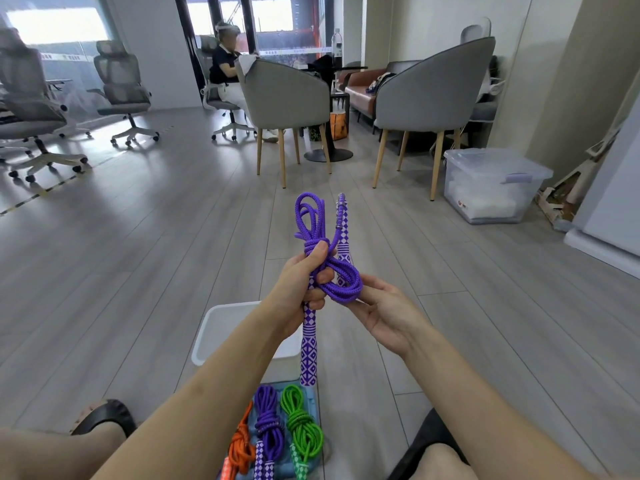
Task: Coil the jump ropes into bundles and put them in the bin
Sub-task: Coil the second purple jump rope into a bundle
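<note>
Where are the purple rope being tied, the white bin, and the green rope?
purple rope [341, 284]: head view, on the cord loop by the hands.
white bin [204, 341]: head view, on its left rim.
green rope [302, 424]: head view, on its coiled cord.

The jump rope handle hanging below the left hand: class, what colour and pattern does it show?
The handle is purple with white diamonds and stripes, seen in the head view.
</note>
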A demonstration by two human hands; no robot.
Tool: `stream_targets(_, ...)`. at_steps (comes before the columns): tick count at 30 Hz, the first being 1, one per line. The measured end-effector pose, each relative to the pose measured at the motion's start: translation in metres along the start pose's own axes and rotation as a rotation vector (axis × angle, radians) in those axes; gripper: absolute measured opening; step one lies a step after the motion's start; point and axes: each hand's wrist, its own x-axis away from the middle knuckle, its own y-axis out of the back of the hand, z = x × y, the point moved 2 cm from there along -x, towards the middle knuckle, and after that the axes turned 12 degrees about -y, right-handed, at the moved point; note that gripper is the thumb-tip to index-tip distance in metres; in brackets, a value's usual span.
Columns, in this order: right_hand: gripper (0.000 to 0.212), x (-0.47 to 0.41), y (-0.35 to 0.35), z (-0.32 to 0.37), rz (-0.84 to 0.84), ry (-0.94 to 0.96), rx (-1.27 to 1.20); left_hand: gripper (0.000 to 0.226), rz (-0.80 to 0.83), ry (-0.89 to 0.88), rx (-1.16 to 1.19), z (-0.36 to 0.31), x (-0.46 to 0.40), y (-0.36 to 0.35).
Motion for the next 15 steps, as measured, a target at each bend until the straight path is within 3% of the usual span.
stream_targets(11,0.031,0.01,-0.017,0.003,0.072,-0.032,-0.015,0.031,0.033,-0.051,-0.084,-0.003,-0.001,0.0)
stream_targets(15,0.048,0.013,-0.02,0.003,0.13,-0.021,-0.018,0.03,0.065,-0.062,-0.107,-0.003,-0.001,-0.004)
